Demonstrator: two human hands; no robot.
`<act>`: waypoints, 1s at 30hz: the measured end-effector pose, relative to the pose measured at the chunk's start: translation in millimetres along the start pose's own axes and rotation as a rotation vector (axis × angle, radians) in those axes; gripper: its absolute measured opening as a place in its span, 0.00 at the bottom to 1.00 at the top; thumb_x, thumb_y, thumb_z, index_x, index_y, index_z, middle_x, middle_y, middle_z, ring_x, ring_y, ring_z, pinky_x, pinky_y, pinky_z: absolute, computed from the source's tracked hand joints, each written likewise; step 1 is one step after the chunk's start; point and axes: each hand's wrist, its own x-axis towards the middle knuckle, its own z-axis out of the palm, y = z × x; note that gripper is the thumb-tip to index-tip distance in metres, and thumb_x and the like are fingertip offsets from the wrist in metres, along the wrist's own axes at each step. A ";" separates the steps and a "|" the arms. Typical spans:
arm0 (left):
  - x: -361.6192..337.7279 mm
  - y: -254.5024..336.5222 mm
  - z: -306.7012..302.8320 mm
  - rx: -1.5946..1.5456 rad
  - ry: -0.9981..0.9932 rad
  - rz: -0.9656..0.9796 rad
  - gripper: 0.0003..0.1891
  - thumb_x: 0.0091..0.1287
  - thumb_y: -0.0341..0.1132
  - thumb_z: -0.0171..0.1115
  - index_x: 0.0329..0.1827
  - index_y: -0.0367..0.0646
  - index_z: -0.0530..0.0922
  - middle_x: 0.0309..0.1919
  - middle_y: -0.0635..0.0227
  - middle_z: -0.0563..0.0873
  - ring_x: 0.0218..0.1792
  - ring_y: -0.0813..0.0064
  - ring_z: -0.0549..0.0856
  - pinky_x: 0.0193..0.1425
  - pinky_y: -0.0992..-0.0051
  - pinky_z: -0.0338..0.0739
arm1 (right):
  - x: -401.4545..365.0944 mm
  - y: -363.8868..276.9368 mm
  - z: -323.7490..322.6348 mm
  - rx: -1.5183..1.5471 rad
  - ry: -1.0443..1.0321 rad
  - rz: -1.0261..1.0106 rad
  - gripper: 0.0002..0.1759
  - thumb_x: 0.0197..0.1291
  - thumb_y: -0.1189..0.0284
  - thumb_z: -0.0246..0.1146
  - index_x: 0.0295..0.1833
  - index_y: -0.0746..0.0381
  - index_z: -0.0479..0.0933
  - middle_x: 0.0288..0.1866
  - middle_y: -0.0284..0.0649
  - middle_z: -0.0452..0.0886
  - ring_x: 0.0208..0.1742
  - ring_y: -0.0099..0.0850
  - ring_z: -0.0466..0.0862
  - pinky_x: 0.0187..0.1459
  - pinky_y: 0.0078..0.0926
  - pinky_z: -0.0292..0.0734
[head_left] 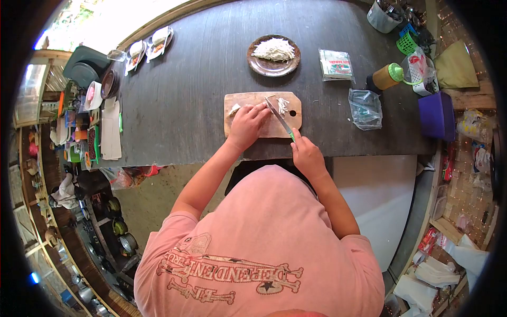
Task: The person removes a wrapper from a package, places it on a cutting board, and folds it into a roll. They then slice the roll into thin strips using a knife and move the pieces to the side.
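Note:
A wooden cutting board (253,99) lies on the dark table, with thin white strips (283,105) on its right part. My right hand (307,154) is closed around the green handle of a knife (280,118), whose blade slants up and left across the board. Close beside the blade, my left hand (251,124) presses down with bent fingers together; what is under them is hidden. A small white chunk (234,109) sits at the left side of that hand. Beyond the board, a brown plate (274,70) carries a heap of white shreds (273,50).
Right of the board are a clear plastic bag (365,110), a wrapped packet (336,65) and a green-lidded jar (388,76). A purple bin (437,116) stands at the table's right end. Stacked bowls (110,83) and small food packs (158,43) are at the left.

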 end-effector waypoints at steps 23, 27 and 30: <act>-4.4 1.9 1.7 0.058 -0.047 -0.009 0.27 0.68 0.33 0.68 0.72 0.46 0.82 0.72 0.70 0.84 0.64 0.60 0.82 0.75 0.59 0.77 | 12.5 -6.7 -19.7 -0.157 -0.079 -0.054 0.29 0.80 0.68 0.64 0.82 0.60 0.72 0.44 0.49 0.85 0.39 0.57 0.90 0.41 0.54 0.89; -5.4 1.3 3.2 0.067 -0.043 -0.001 0.26 0.69 0.33 0.67 0.72 0.45 0.82 0.72 0.70 0.84 0.64 0.60 0.82 0.76 0.58 0.77 | 14.4 -6.9 -19.2 -0.188 -0.090 -0.048 0.29 0.80 0.68 0.64 0.82 0.59 0.72 0.44 0.49 0.85 0.39 0.57 0.90 0.40 0.54 0.89; -5.0 2.8 0.9 0.065 -0.051 -0.012 0.27 0.70 0.33 0.66 0.73 0.45 0.81 0.73 0.69 0.83 0.64 0.60 0.82 0.77 0.58 0.76 | 14.3 -8.8 -18.8 -0.189 -0.084 -0.051 0.29 0.79 0.68 0.64 0.82 0.59 0.72 0.44 0.49 0.85 0.39 0.56 0.91 0.40 0.53 0.89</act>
